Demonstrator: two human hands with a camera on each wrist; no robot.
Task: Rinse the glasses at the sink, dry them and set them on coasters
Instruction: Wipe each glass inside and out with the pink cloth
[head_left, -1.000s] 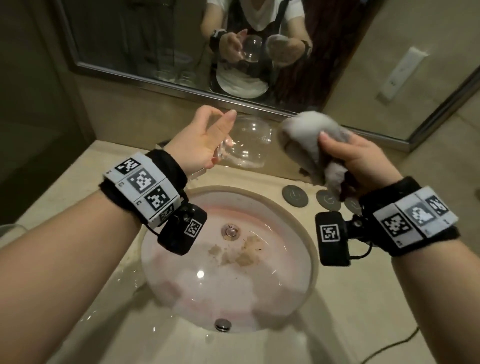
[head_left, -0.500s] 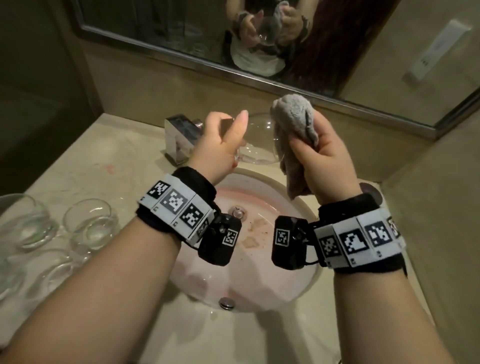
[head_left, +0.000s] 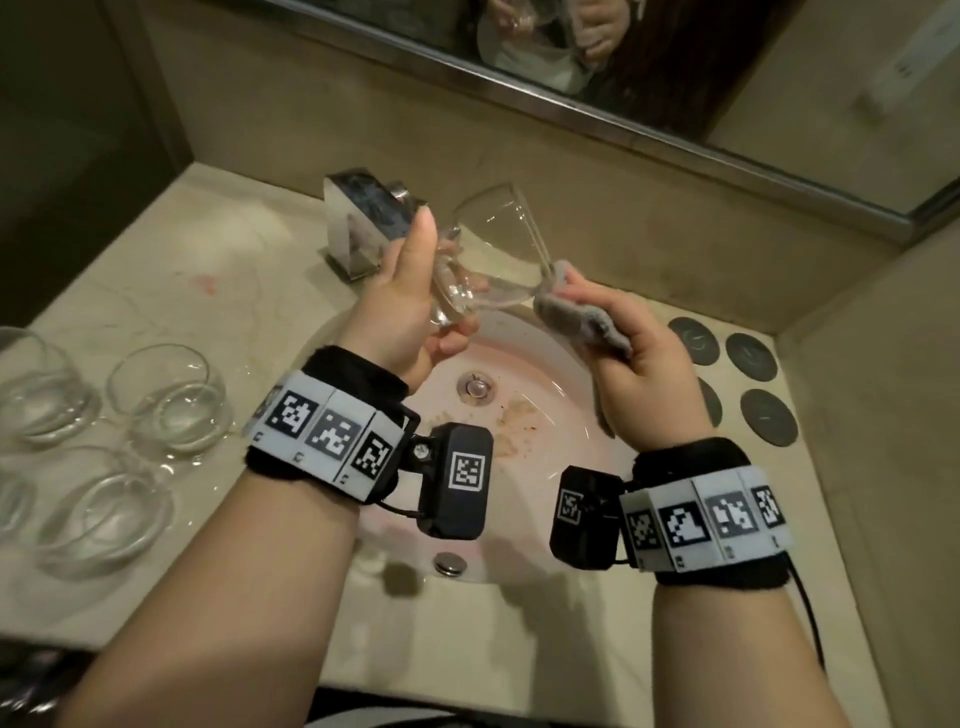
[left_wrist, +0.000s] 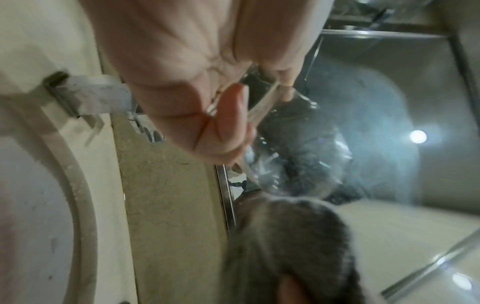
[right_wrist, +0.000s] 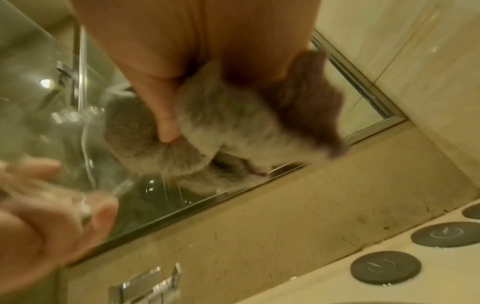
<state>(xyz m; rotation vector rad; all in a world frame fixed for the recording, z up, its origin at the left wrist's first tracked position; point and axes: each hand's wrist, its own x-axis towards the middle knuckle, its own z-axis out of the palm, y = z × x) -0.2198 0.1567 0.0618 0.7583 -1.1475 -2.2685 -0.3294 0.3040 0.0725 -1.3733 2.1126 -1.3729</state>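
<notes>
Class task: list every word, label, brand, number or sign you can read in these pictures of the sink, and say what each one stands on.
No readable words, brands or numbers.
Wristbands: black-and-white square code markers, not text.
Wrist cameras: one square code marker each, not text.
Coasters: a faint curved emblem in the middle, no legible lettering.
Wall plate, seen in the mirror: faint marks, too blurred to read.
</notes>
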